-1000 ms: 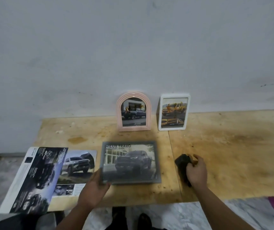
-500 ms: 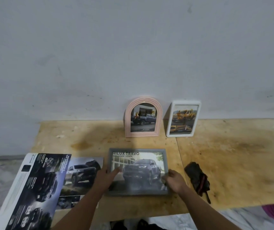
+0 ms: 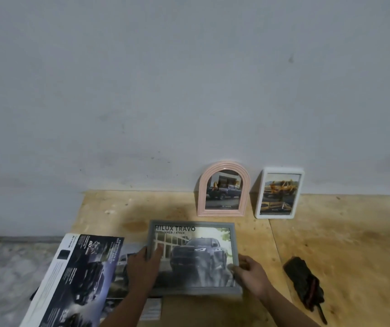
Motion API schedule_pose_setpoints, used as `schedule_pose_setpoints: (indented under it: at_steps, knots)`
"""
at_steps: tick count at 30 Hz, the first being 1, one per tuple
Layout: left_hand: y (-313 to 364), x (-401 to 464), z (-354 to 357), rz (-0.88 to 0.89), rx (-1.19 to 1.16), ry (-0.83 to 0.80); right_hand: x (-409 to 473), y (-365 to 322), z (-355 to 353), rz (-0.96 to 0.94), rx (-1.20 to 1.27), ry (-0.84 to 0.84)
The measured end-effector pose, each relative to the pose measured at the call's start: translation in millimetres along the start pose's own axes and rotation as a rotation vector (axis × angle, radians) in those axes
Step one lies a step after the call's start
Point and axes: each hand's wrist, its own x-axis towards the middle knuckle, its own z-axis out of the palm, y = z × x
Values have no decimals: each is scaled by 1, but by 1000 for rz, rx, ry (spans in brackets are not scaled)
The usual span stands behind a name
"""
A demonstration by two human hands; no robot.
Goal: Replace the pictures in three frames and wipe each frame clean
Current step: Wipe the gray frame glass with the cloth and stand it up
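Grey frame (image 3: 194,257), truck picture inside, sits near the front edge of the plywood table (image 3: 342,244), gripped on both sides: left hand (image 3: 142,267) curled round its left edge with thumb on the glass, right hand (image 3: 252,274) pinching the lower right corner. Risks: thumb smears the glass; a loose corner pinch lets the frame tip off the edge. Pink arched frame (image 3: 223,188) and white frame (image 3: 280,193) lean on the wall behind and could be knocked over. Dark cloth (image 3: 305,283) lies right, brochure (image 3: 76,279) left.
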Motion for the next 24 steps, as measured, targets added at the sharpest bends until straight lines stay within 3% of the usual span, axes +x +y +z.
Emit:
schedule_pose_setpoints:
  at_steps: [4, 11, 24]
  knots:
    - [15, 11, -27, 28, -54, 79, 11, -23, 22, -99, -46, -28]
    - [41, 67, -64, -10, 55, 230, 26, -94, 57, -209, 10, -58]
    - [95, 139, -96, 57, -200, 175, 81, -179, 91, -260, 20, -132]
